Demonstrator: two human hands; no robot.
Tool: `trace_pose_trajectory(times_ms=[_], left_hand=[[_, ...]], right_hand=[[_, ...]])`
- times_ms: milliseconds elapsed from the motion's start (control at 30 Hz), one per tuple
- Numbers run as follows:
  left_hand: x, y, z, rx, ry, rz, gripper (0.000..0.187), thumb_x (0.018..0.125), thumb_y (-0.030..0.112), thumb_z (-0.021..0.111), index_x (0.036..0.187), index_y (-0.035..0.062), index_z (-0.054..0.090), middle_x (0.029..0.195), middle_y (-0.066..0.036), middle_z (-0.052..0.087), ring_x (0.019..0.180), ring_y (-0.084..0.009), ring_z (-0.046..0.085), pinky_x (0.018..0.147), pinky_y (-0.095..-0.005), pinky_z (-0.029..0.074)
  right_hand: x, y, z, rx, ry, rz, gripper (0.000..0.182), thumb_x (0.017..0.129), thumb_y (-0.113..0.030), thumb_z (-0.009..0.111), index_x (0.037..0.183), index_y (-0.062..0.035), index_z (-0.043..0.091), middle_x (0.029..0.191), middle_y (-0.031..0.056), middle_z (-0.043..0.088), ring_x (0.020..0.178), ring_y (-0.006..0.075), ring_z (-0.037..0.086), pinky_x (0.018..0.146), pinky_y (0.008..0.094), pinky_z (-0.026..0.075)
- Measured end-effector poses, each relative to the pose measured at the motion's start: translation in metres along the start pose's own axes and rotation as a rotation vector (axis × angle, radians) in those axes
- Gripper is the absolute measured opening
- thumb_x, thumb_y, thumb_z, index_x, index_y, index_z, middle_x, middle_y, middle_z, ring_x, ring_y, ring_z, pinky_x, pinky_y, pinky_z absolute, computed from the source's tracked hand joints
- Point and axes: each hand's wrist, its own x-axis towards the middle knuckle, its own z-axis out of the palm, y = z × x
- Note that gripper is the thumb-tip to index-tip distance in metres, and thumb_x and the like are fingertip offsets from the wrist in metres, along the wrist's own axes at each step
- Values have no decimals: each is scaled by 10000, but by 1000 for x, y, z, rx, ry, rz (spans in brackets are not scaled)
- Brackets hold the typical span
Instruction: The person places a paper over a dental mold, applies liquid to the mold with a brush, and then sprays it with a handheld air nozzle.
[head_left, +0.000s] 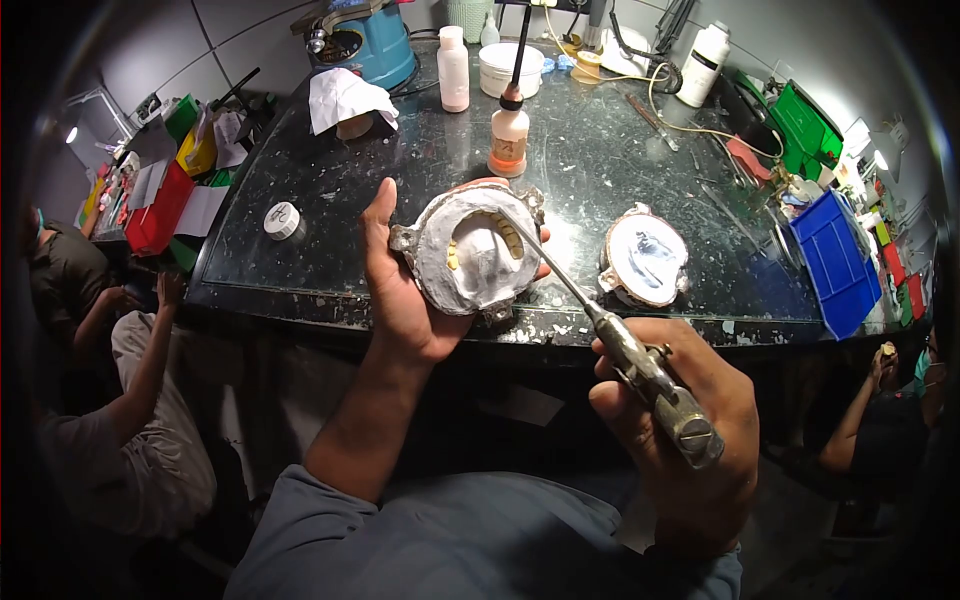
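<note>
My left hand (402, 305) is wrapped under and around a dental flask half (437, 262), holding it tilted up above the front edge of the bench. Grey-white plaster fills its metal rim, with yellowish teeth (511, 238) set in an arch around the pale middle. In my right hand (710, 390) is a metal blow gun (640, 357) with a long thin nozzle. Its tip overlaps the arch of teeth at the upper right in this view. To the right, a second flask half (645, 258) lies on the bench, its plaster face marked with a bluish-grey hollow.
Behind the flask stands a dropper-topped bottle (508, 140); a pink-tinted bottle (453, 70) and a white tub (510, 72) are farther back. A white cap (282, 221) lies left, a white cloth (350, 100) behind it. Blue bin (838, 265) at right. People sit at both sides.
</note>
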Motion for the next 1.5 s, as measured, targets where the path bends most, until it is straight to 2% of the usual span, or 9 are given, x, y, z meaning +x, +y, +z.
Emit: trace_pose_trajectory(times_ms=[167, 233, 633, 733, 867, 933, 1067, 1133, 1500], left_hand=[[1, 1, -4, 54, -17, 1, 953, 936, 749, 343, 1433, -61, 417, 1355, -372, 515, 1256, -540, 531, 1044, -708, 420], [2, 2, -4, -37, -102, -42, 945, 939, 742, 343, 1439, -58, 410, 1369, -380, 498, 1256, -552, 524, 1039, -713, 420], [1, 6, -3, -128, -119, -144, 963, 941, 750, 304, 1493, -36, 361, 1400, -431, 435, 1279, -569, 498, 1037, -715, 416], [1, 7, -3, -136, -111, -155, 957, 942, 748, 305, 1495, -32, 360, 1401, -431, 434, 1281, -567, 497, 1034, -716, 417], [2, 6, -5, -117, -123, -143, 956, 942, 748, 309, 1492, -33, 362, 1399, -433, 434, 1281, -564, 498, 1031, -717, 420], [2, 6, -6, -122, -139, -133, 951, 943, 745, 312, 1486, -34, 367, 1392, -431, 440, 1279, -562, 501, 1030, -718, 420], [2, 6, -5, -142, -145, -127, 953, 943, 744, 313, 1477, -44, 372, 1378, -429, 452, 1278, -563, 501, 1029, -718, 423], [2, 5, -7, -123, -176, -92, 958, 944, 743, 316, 1467, -57, 374, 1375, -418, 461, 1273, -557, 509, 1032, -716, 422], [-2, -2, -2, -23, 3, 36, 1007, 920, 775, 333, 1428, -92, 412, 1336, -362, 537, 1258, -526, 537, 1052, -685, 427]], right_hand=[[4, -4, 0, -6, -43, -73, 353, 829, -99, 833, 1103, 18, 643, 942, 144, 694, 787, 234, 710, 698, 312, 559], [0, -8, 1, 113, -55, 74, 423, 863, -262, 830, 1075, 71, 678, 987, 122, 699, 885, 156, 679, 789, 278, 536], [4, -13, -3, 143, -203, 145, 356, 859, -169, 825, 1095, 51, 674, 1008, 107, 701, 887, 135, 678, 786, 270, 538], [3, -9, -6, 121, -234, 70, 321, 879, -157, 791, 1126, -15, 644, 949, 115, 699, 813, 229, 738, 712, 309, 571], [2, -11, -7, 87, -228, 37, 331, 865, -155, 805, 1120, -16, 646, 941, 115, 696, 794, 230, 733, 699, 310, 571], [-1, -15, -7, 148, -198, 152, 365, 829, -175, 845, 1071, 47, 685, 971, 121, 706, 849, 150, 686, 764, 275, 542], [-2, -14, -9, 138, -220, 132, 365, 841, -183, 834, 1074, 53, 683, 975, 128, 706, 846, 157, 688, 751, 279, 545], [-2, -9, -11, 79, -247, 17, 355, 838, -138, 824, 1117, -13, 645, 926, 119, 685, 770, 241, 723, 666, 318, 572], [-8, -10, -11, 62, -185, 15, 383, 816, -116, 838, 1129, -11, 644, 903, 107, 678, 755, 222, 720, 655, 313, 571]])
